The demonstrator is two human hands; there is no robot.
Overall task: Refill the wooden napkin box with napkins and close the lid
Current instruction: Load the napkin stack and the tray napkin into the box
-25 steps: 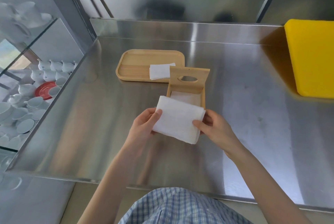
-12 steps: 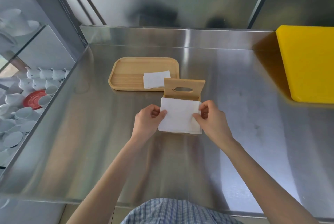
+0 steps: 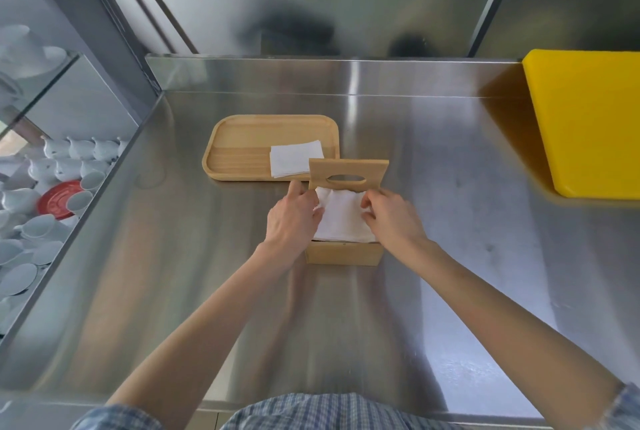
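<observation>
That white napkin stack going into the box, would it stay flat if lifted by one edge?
Probably not. The napkin stack bows between the left hand and right hand, so it looks soft and floppy. It seems light, and loose sheets might slide apart.

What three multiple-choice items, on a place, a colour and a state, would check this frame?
1. Where do the spare napkins lie?
A. on the tray
B. on the board
C. on the shelf

2. What colour is the board?
A. red
B. yellow
C. white

3. How is the lid of the box?
A. shut
B. taken off
C. standing open

Key: 1 A, the stack sits at the tray's right end. 2 B, it is plainly yellow. 3 C, the lid stands up behind the napkins that the left hand and right hand press in.
</observation>
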